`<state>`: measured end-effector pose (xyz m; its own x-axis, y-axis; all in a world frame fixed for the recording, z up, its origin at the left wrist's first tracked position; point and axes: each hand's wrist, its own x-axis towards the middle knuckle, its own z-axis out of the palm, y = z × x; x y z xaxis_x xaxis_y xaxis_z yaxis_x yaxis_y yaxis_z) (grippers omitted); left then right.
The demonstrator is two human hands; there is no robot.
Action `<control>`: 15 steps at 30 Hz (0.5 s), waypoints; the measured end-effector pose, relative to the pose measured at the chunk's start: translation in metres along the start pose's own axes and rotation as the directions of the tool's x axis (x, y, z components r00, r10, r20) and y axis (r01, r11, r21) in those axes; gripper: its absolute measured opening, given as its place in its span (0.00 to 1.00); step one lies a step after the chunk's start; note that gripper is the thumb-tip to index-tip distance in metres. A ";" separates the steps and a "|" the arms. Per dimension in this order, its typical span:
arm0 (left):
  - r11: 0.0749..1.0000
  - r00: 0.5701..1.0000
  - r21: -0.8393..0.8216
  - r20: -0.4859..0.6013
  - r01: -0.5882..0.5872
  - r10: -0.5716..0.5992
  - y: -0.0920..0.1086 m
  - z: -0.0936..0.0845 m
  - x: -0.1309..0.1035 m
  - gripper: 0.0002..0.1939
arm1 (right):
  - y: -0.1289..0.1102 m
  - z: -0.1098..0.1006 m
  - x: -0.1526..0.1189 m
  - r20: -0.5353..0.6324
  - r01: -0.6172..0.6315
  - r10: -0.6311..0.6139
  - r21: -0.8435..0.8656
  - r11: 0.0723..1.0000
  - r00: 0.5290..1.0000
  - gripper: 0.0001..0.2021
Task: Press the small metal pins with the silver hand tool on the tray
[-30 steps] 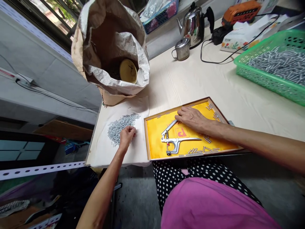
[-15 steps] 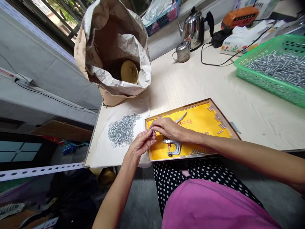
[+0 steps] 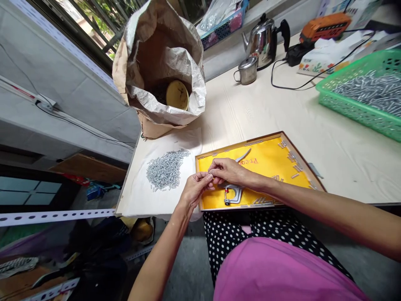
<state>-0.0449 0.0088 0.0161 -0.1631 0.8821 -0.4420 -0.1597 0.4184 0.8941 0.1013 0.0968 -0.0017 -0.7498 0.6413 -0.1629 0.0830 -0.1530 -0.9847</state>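
Observation:
My left hand (image 3: 198, 187) and my right hand (image 3: 228, 170) meet above the left side of a shallow tray (image 3: 241, 144) lined with yellow. Both have their fingers pinched together, fingertip to fingertip; whatever small thing they hold is hidden. Partly under my right hand lies a pair of snap-fastener pliers (image 3: 235, 195), its curved handle showing beyond the hand. Small metal pins (image 3: 291, 156) lie in groups along the tray's right side. Left of my hands, a heap of small silvery metal pieces (image 3: 164, 169) rests on a white cloth (image 3: 133, 194).
A large paper sack (image 3: 147, 121) with a yellow tub (image 3: 177, 95) inside stands at the back left. Farther back are a steel kettle (image 3: 262, 44) and a lidded metal cup (image 3: 247, 71). A green basket (image 3: 351, 106) of metal pieces stands at the right, near an orange battery (image 3: 326, 28).
The whole view has shifted slightly, moving the scene to the right. My hands remain pinched together over the tray, with the right fingers slightly repositioned against the left.

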 end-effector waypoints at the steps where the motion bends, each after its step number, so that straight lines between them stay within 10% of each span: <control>1: 0.999 1.000 0.033 -0.014 -0.025 0.026 0.000 0.001 -0.001 0.25 | -0.002 0.001 -0.001 0.001 -0.025 0.025 0.022 0.999 1.000 0.05; 15: 0.996 0.983 0.089 -0.182 -0.023 0.039 0.007 -0.037 -0.016 0.27 | -0.008 0.042 0.039 0.057 -0.119 0.118 0.005 0.993 0.991 0.09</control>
<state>-0.0792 -0.0103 0.0264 -0.3437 0.8438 -0.4122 -0.0684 0.4153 0.9071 0.0433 0.0914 0.0019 -0.7709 0.5748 -0.2743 0.1683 -0.2314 -0.9582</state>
